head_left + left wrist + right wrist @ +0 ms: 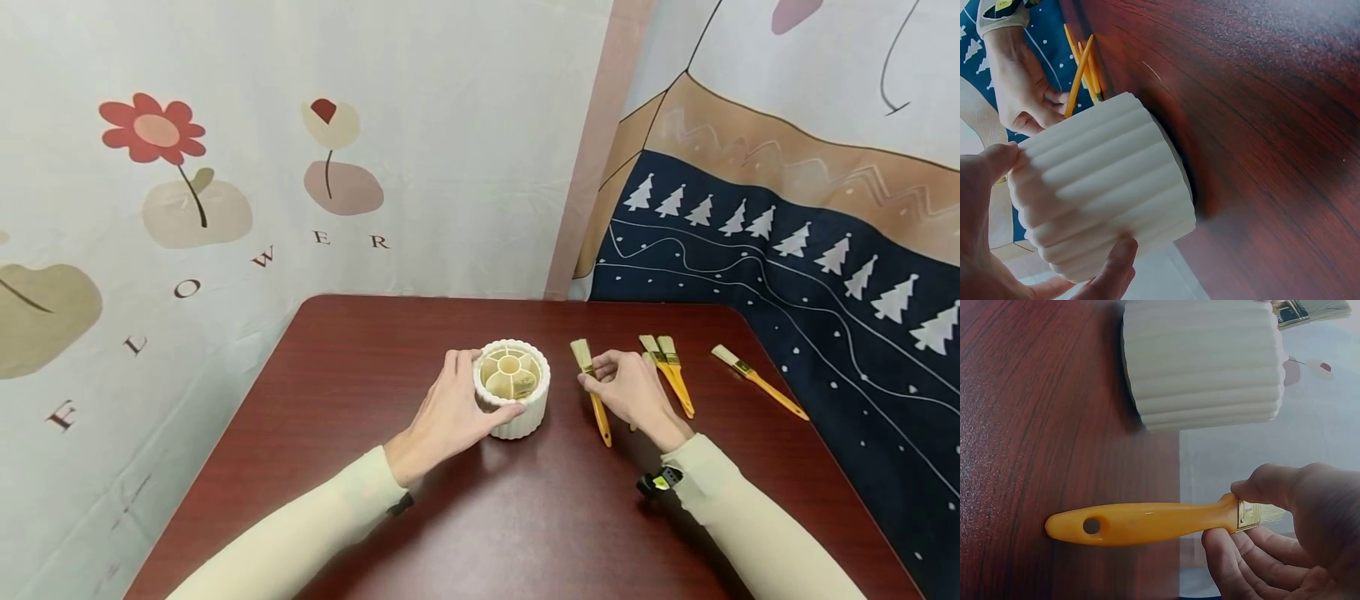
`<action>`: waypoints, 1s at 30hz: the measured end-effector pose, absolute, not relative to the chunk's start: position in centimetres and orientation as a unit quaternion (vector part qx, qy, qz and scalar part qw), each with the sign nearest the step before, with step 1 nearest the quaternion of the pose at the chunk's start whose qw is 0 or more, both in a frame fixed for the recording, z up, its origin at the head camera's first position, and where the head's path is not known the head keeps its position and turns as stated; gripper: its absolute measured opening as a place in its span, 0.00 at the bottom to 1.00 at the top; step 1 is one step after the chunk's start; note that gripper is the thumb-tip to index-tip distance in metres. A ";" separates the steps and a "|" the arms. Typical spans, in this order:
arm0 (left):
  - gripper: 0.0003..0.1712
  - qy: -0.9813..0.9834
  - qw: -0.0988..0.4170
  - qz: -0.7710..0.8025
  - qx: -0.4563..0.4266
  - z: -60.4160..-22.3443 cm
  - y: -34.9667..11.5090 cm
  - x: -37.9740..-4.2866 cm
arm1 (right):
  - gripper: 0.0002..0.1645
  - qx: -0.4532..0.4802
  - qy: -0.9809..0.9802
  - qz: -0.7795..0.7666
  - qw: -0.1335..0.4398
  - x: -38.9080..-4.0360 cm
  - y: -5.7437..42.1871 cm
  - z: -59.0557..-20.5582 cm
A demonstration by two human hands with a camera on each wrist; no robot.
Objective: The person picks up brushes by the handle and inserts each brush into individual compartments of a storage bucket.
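My left hand (459, 396) grips a white ribbed round holder (525, 414), thumb on the near side and fingers around the far left side. The holder's inside is split into petal-shaped compartments around a round centre. One paintbrush (1291, 314) stands bristles up in it, its handle hidden inside. Right of the holder, my right hand (633, 390) pinches another paintbrush (1141, 524) near its metal ferrule, between thumb and fingers. That brush has a yellow handle with a hole; its bristles point up and its handle end points down toward the table.
Behind my right hand lie several more yellow-handled paintbrushes (672, 360), partly hidden by it. A separate paintbrush (761, 382) lies near the right edge of the dark red table (360, 350). Printed cloths (465, 150) hang behind and to the right.
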State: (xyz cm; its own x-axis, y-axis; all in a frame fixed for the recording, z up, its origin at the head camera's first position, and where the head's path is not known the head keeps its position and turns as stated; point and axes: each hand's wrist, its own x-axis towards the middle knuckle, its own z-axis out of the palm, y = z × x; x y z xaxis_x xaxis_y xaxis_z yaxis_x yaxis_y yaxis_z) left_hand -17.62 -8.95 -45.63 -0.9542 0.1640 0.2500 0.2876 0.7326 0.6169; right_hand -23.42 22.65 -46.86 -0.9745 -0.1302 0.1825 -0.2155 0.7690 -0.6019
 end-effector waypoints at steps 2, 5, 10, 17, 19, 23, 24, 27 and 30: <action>0.62 -0.925 0.087 -0.348 -0.125 -45.6 -9.0 -17.6 | 0.21 0.095 -0.937 0.330 0.068 -23.3 22.7 -46.8; 0.62 -0.923 0.083 -0.353 -0.131 -45.5 -9.1 -17.6 | 0.21 0.097 -0.934 0.336 0.072 -23.1 22.8 -46.5; 0.61 -0.918 0.071 -0.365 -0.138 -45.3 -9.3 -17.7 | 0.21 0.096 -0.932 0.340 0.078 -22.8 23.0 -46.3; 0.62 -0.917 0.047 -0.368 -0.148 -45.0 -9.7 -18.0 | 0.21 0.098 -0.927 0.349 0.095 -22.4 23.1 -45.7; 0.62 -0.918 0.040 -0.365 -0.151 -44.9 -9.9 -18.1 | 0.20 0.101 -0.925 0.353 0.099 -22.3 23.1 -45.5; 0.63 -0.919 0.030 -0.359 -0.160 -44.6 -10.2 -18.3 | 0.20 0.106 -0.922 0.358 0.105 -22.1 22.9 -45.2; 0.63 -0.919 0.030 -0.358 -0.163 -44.6 -10.3 -18.4 | 0.20 0.107 -0.921 0.359 0.107 -22.0 22.9 -45.2; 0.63 -0.919 0.025 -0.354 -0.170 -44.6 -10.5 -18.6 | 0.20 0.108 -0.920 0.360 0.109 -21.9 22.9 -45.0; 0.63 -0.919 0.020 -0.354 -0.174 -44.4 -10.6 -18.7 | 0.21 0.110 -0.919 0.364 0.110 -21.6 22.8 -44.7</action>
State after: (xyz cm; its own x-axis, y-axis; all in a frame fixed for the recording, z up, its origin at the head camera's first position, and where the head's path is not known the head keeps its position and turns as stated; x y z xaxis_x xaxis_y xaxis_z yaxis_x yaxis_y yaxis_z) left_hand -18.72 -10.59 -44.45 -0.9385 0.3064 0.1591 0.3340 0.6893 0.6429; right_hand -21.65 22.81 -44.75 -0.9520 -0.1215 0.2809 -0.2809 0.7114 -0.6442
